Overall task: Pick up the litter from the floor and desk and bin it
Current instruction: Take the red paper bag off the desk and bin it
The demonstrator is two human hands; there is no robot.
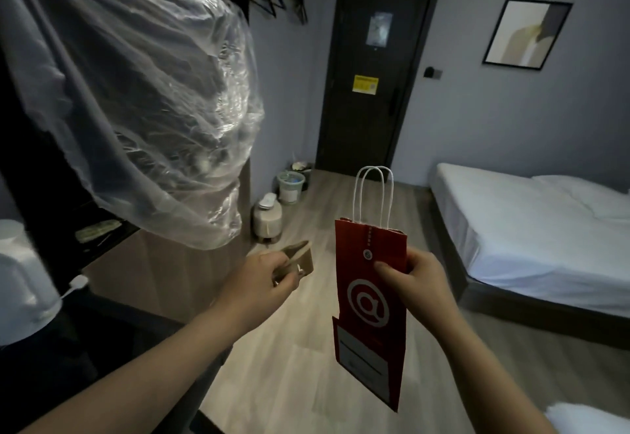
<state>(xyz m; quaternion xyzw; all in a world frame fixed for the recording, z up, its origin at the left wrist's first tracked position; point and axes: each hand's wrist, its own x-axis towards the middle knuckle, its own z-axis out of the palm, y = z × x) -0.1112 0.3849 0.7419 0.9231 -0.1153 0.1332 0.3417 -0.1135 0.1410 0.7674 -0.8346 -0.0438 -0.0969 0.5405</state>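
The room is dim and bluish. Cool light strikes the clear plastic sheet (146, 102) above the left hand (269, 273), leaving white glare streaks. Wide-angle distortion bends the door (371, 75) beyond that hand, and the corners are soft and blurred.

Two arms of one person, left forearm (163, 358) bare along its whole visible length, right forearm (477, 358) likewise bare, left hand (269, 275) bare, right hand (414, 278) bare, exposed to the fingertips.

A dark door (375, 92) with a yellow notice (365, 84) stands in the far wall, a framed picture (526, 33) hangs right of it, a white bed (531, 229) lies along the right wall, and clear plastic (136, 92) drapes at left.
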